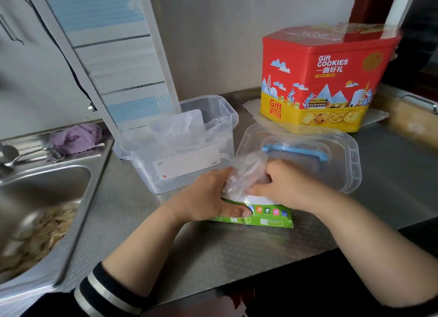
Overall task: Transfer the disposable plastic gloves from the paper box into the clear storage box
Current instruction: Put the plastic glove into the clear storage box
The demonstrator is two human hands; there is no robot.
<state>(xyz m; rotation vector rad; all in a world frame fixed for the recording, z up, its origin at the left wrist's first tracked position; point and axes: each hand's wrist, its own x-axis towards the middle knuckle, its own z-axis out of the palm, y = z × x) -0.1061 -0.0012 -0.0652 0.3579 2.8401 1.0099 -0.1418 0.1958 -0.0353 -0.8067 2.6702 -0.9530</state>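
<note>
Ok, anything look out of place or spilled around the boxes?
Nothing spilled. The clear storage box stands upright with gloves already inside, and its clear lid with blue handle lies on the counter beside it. Both hands grip a clear plastic glove bundle over the green paper box.

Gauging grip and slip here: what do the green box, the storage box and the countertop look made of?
Green box: printed paperboard by its folded edges, slightly glossy. Storage box: clear rigid plastic, see-through walls, paper label. Countertop: probably stainless steel, dull grey sheen with a fine embossed pattern.
</note>
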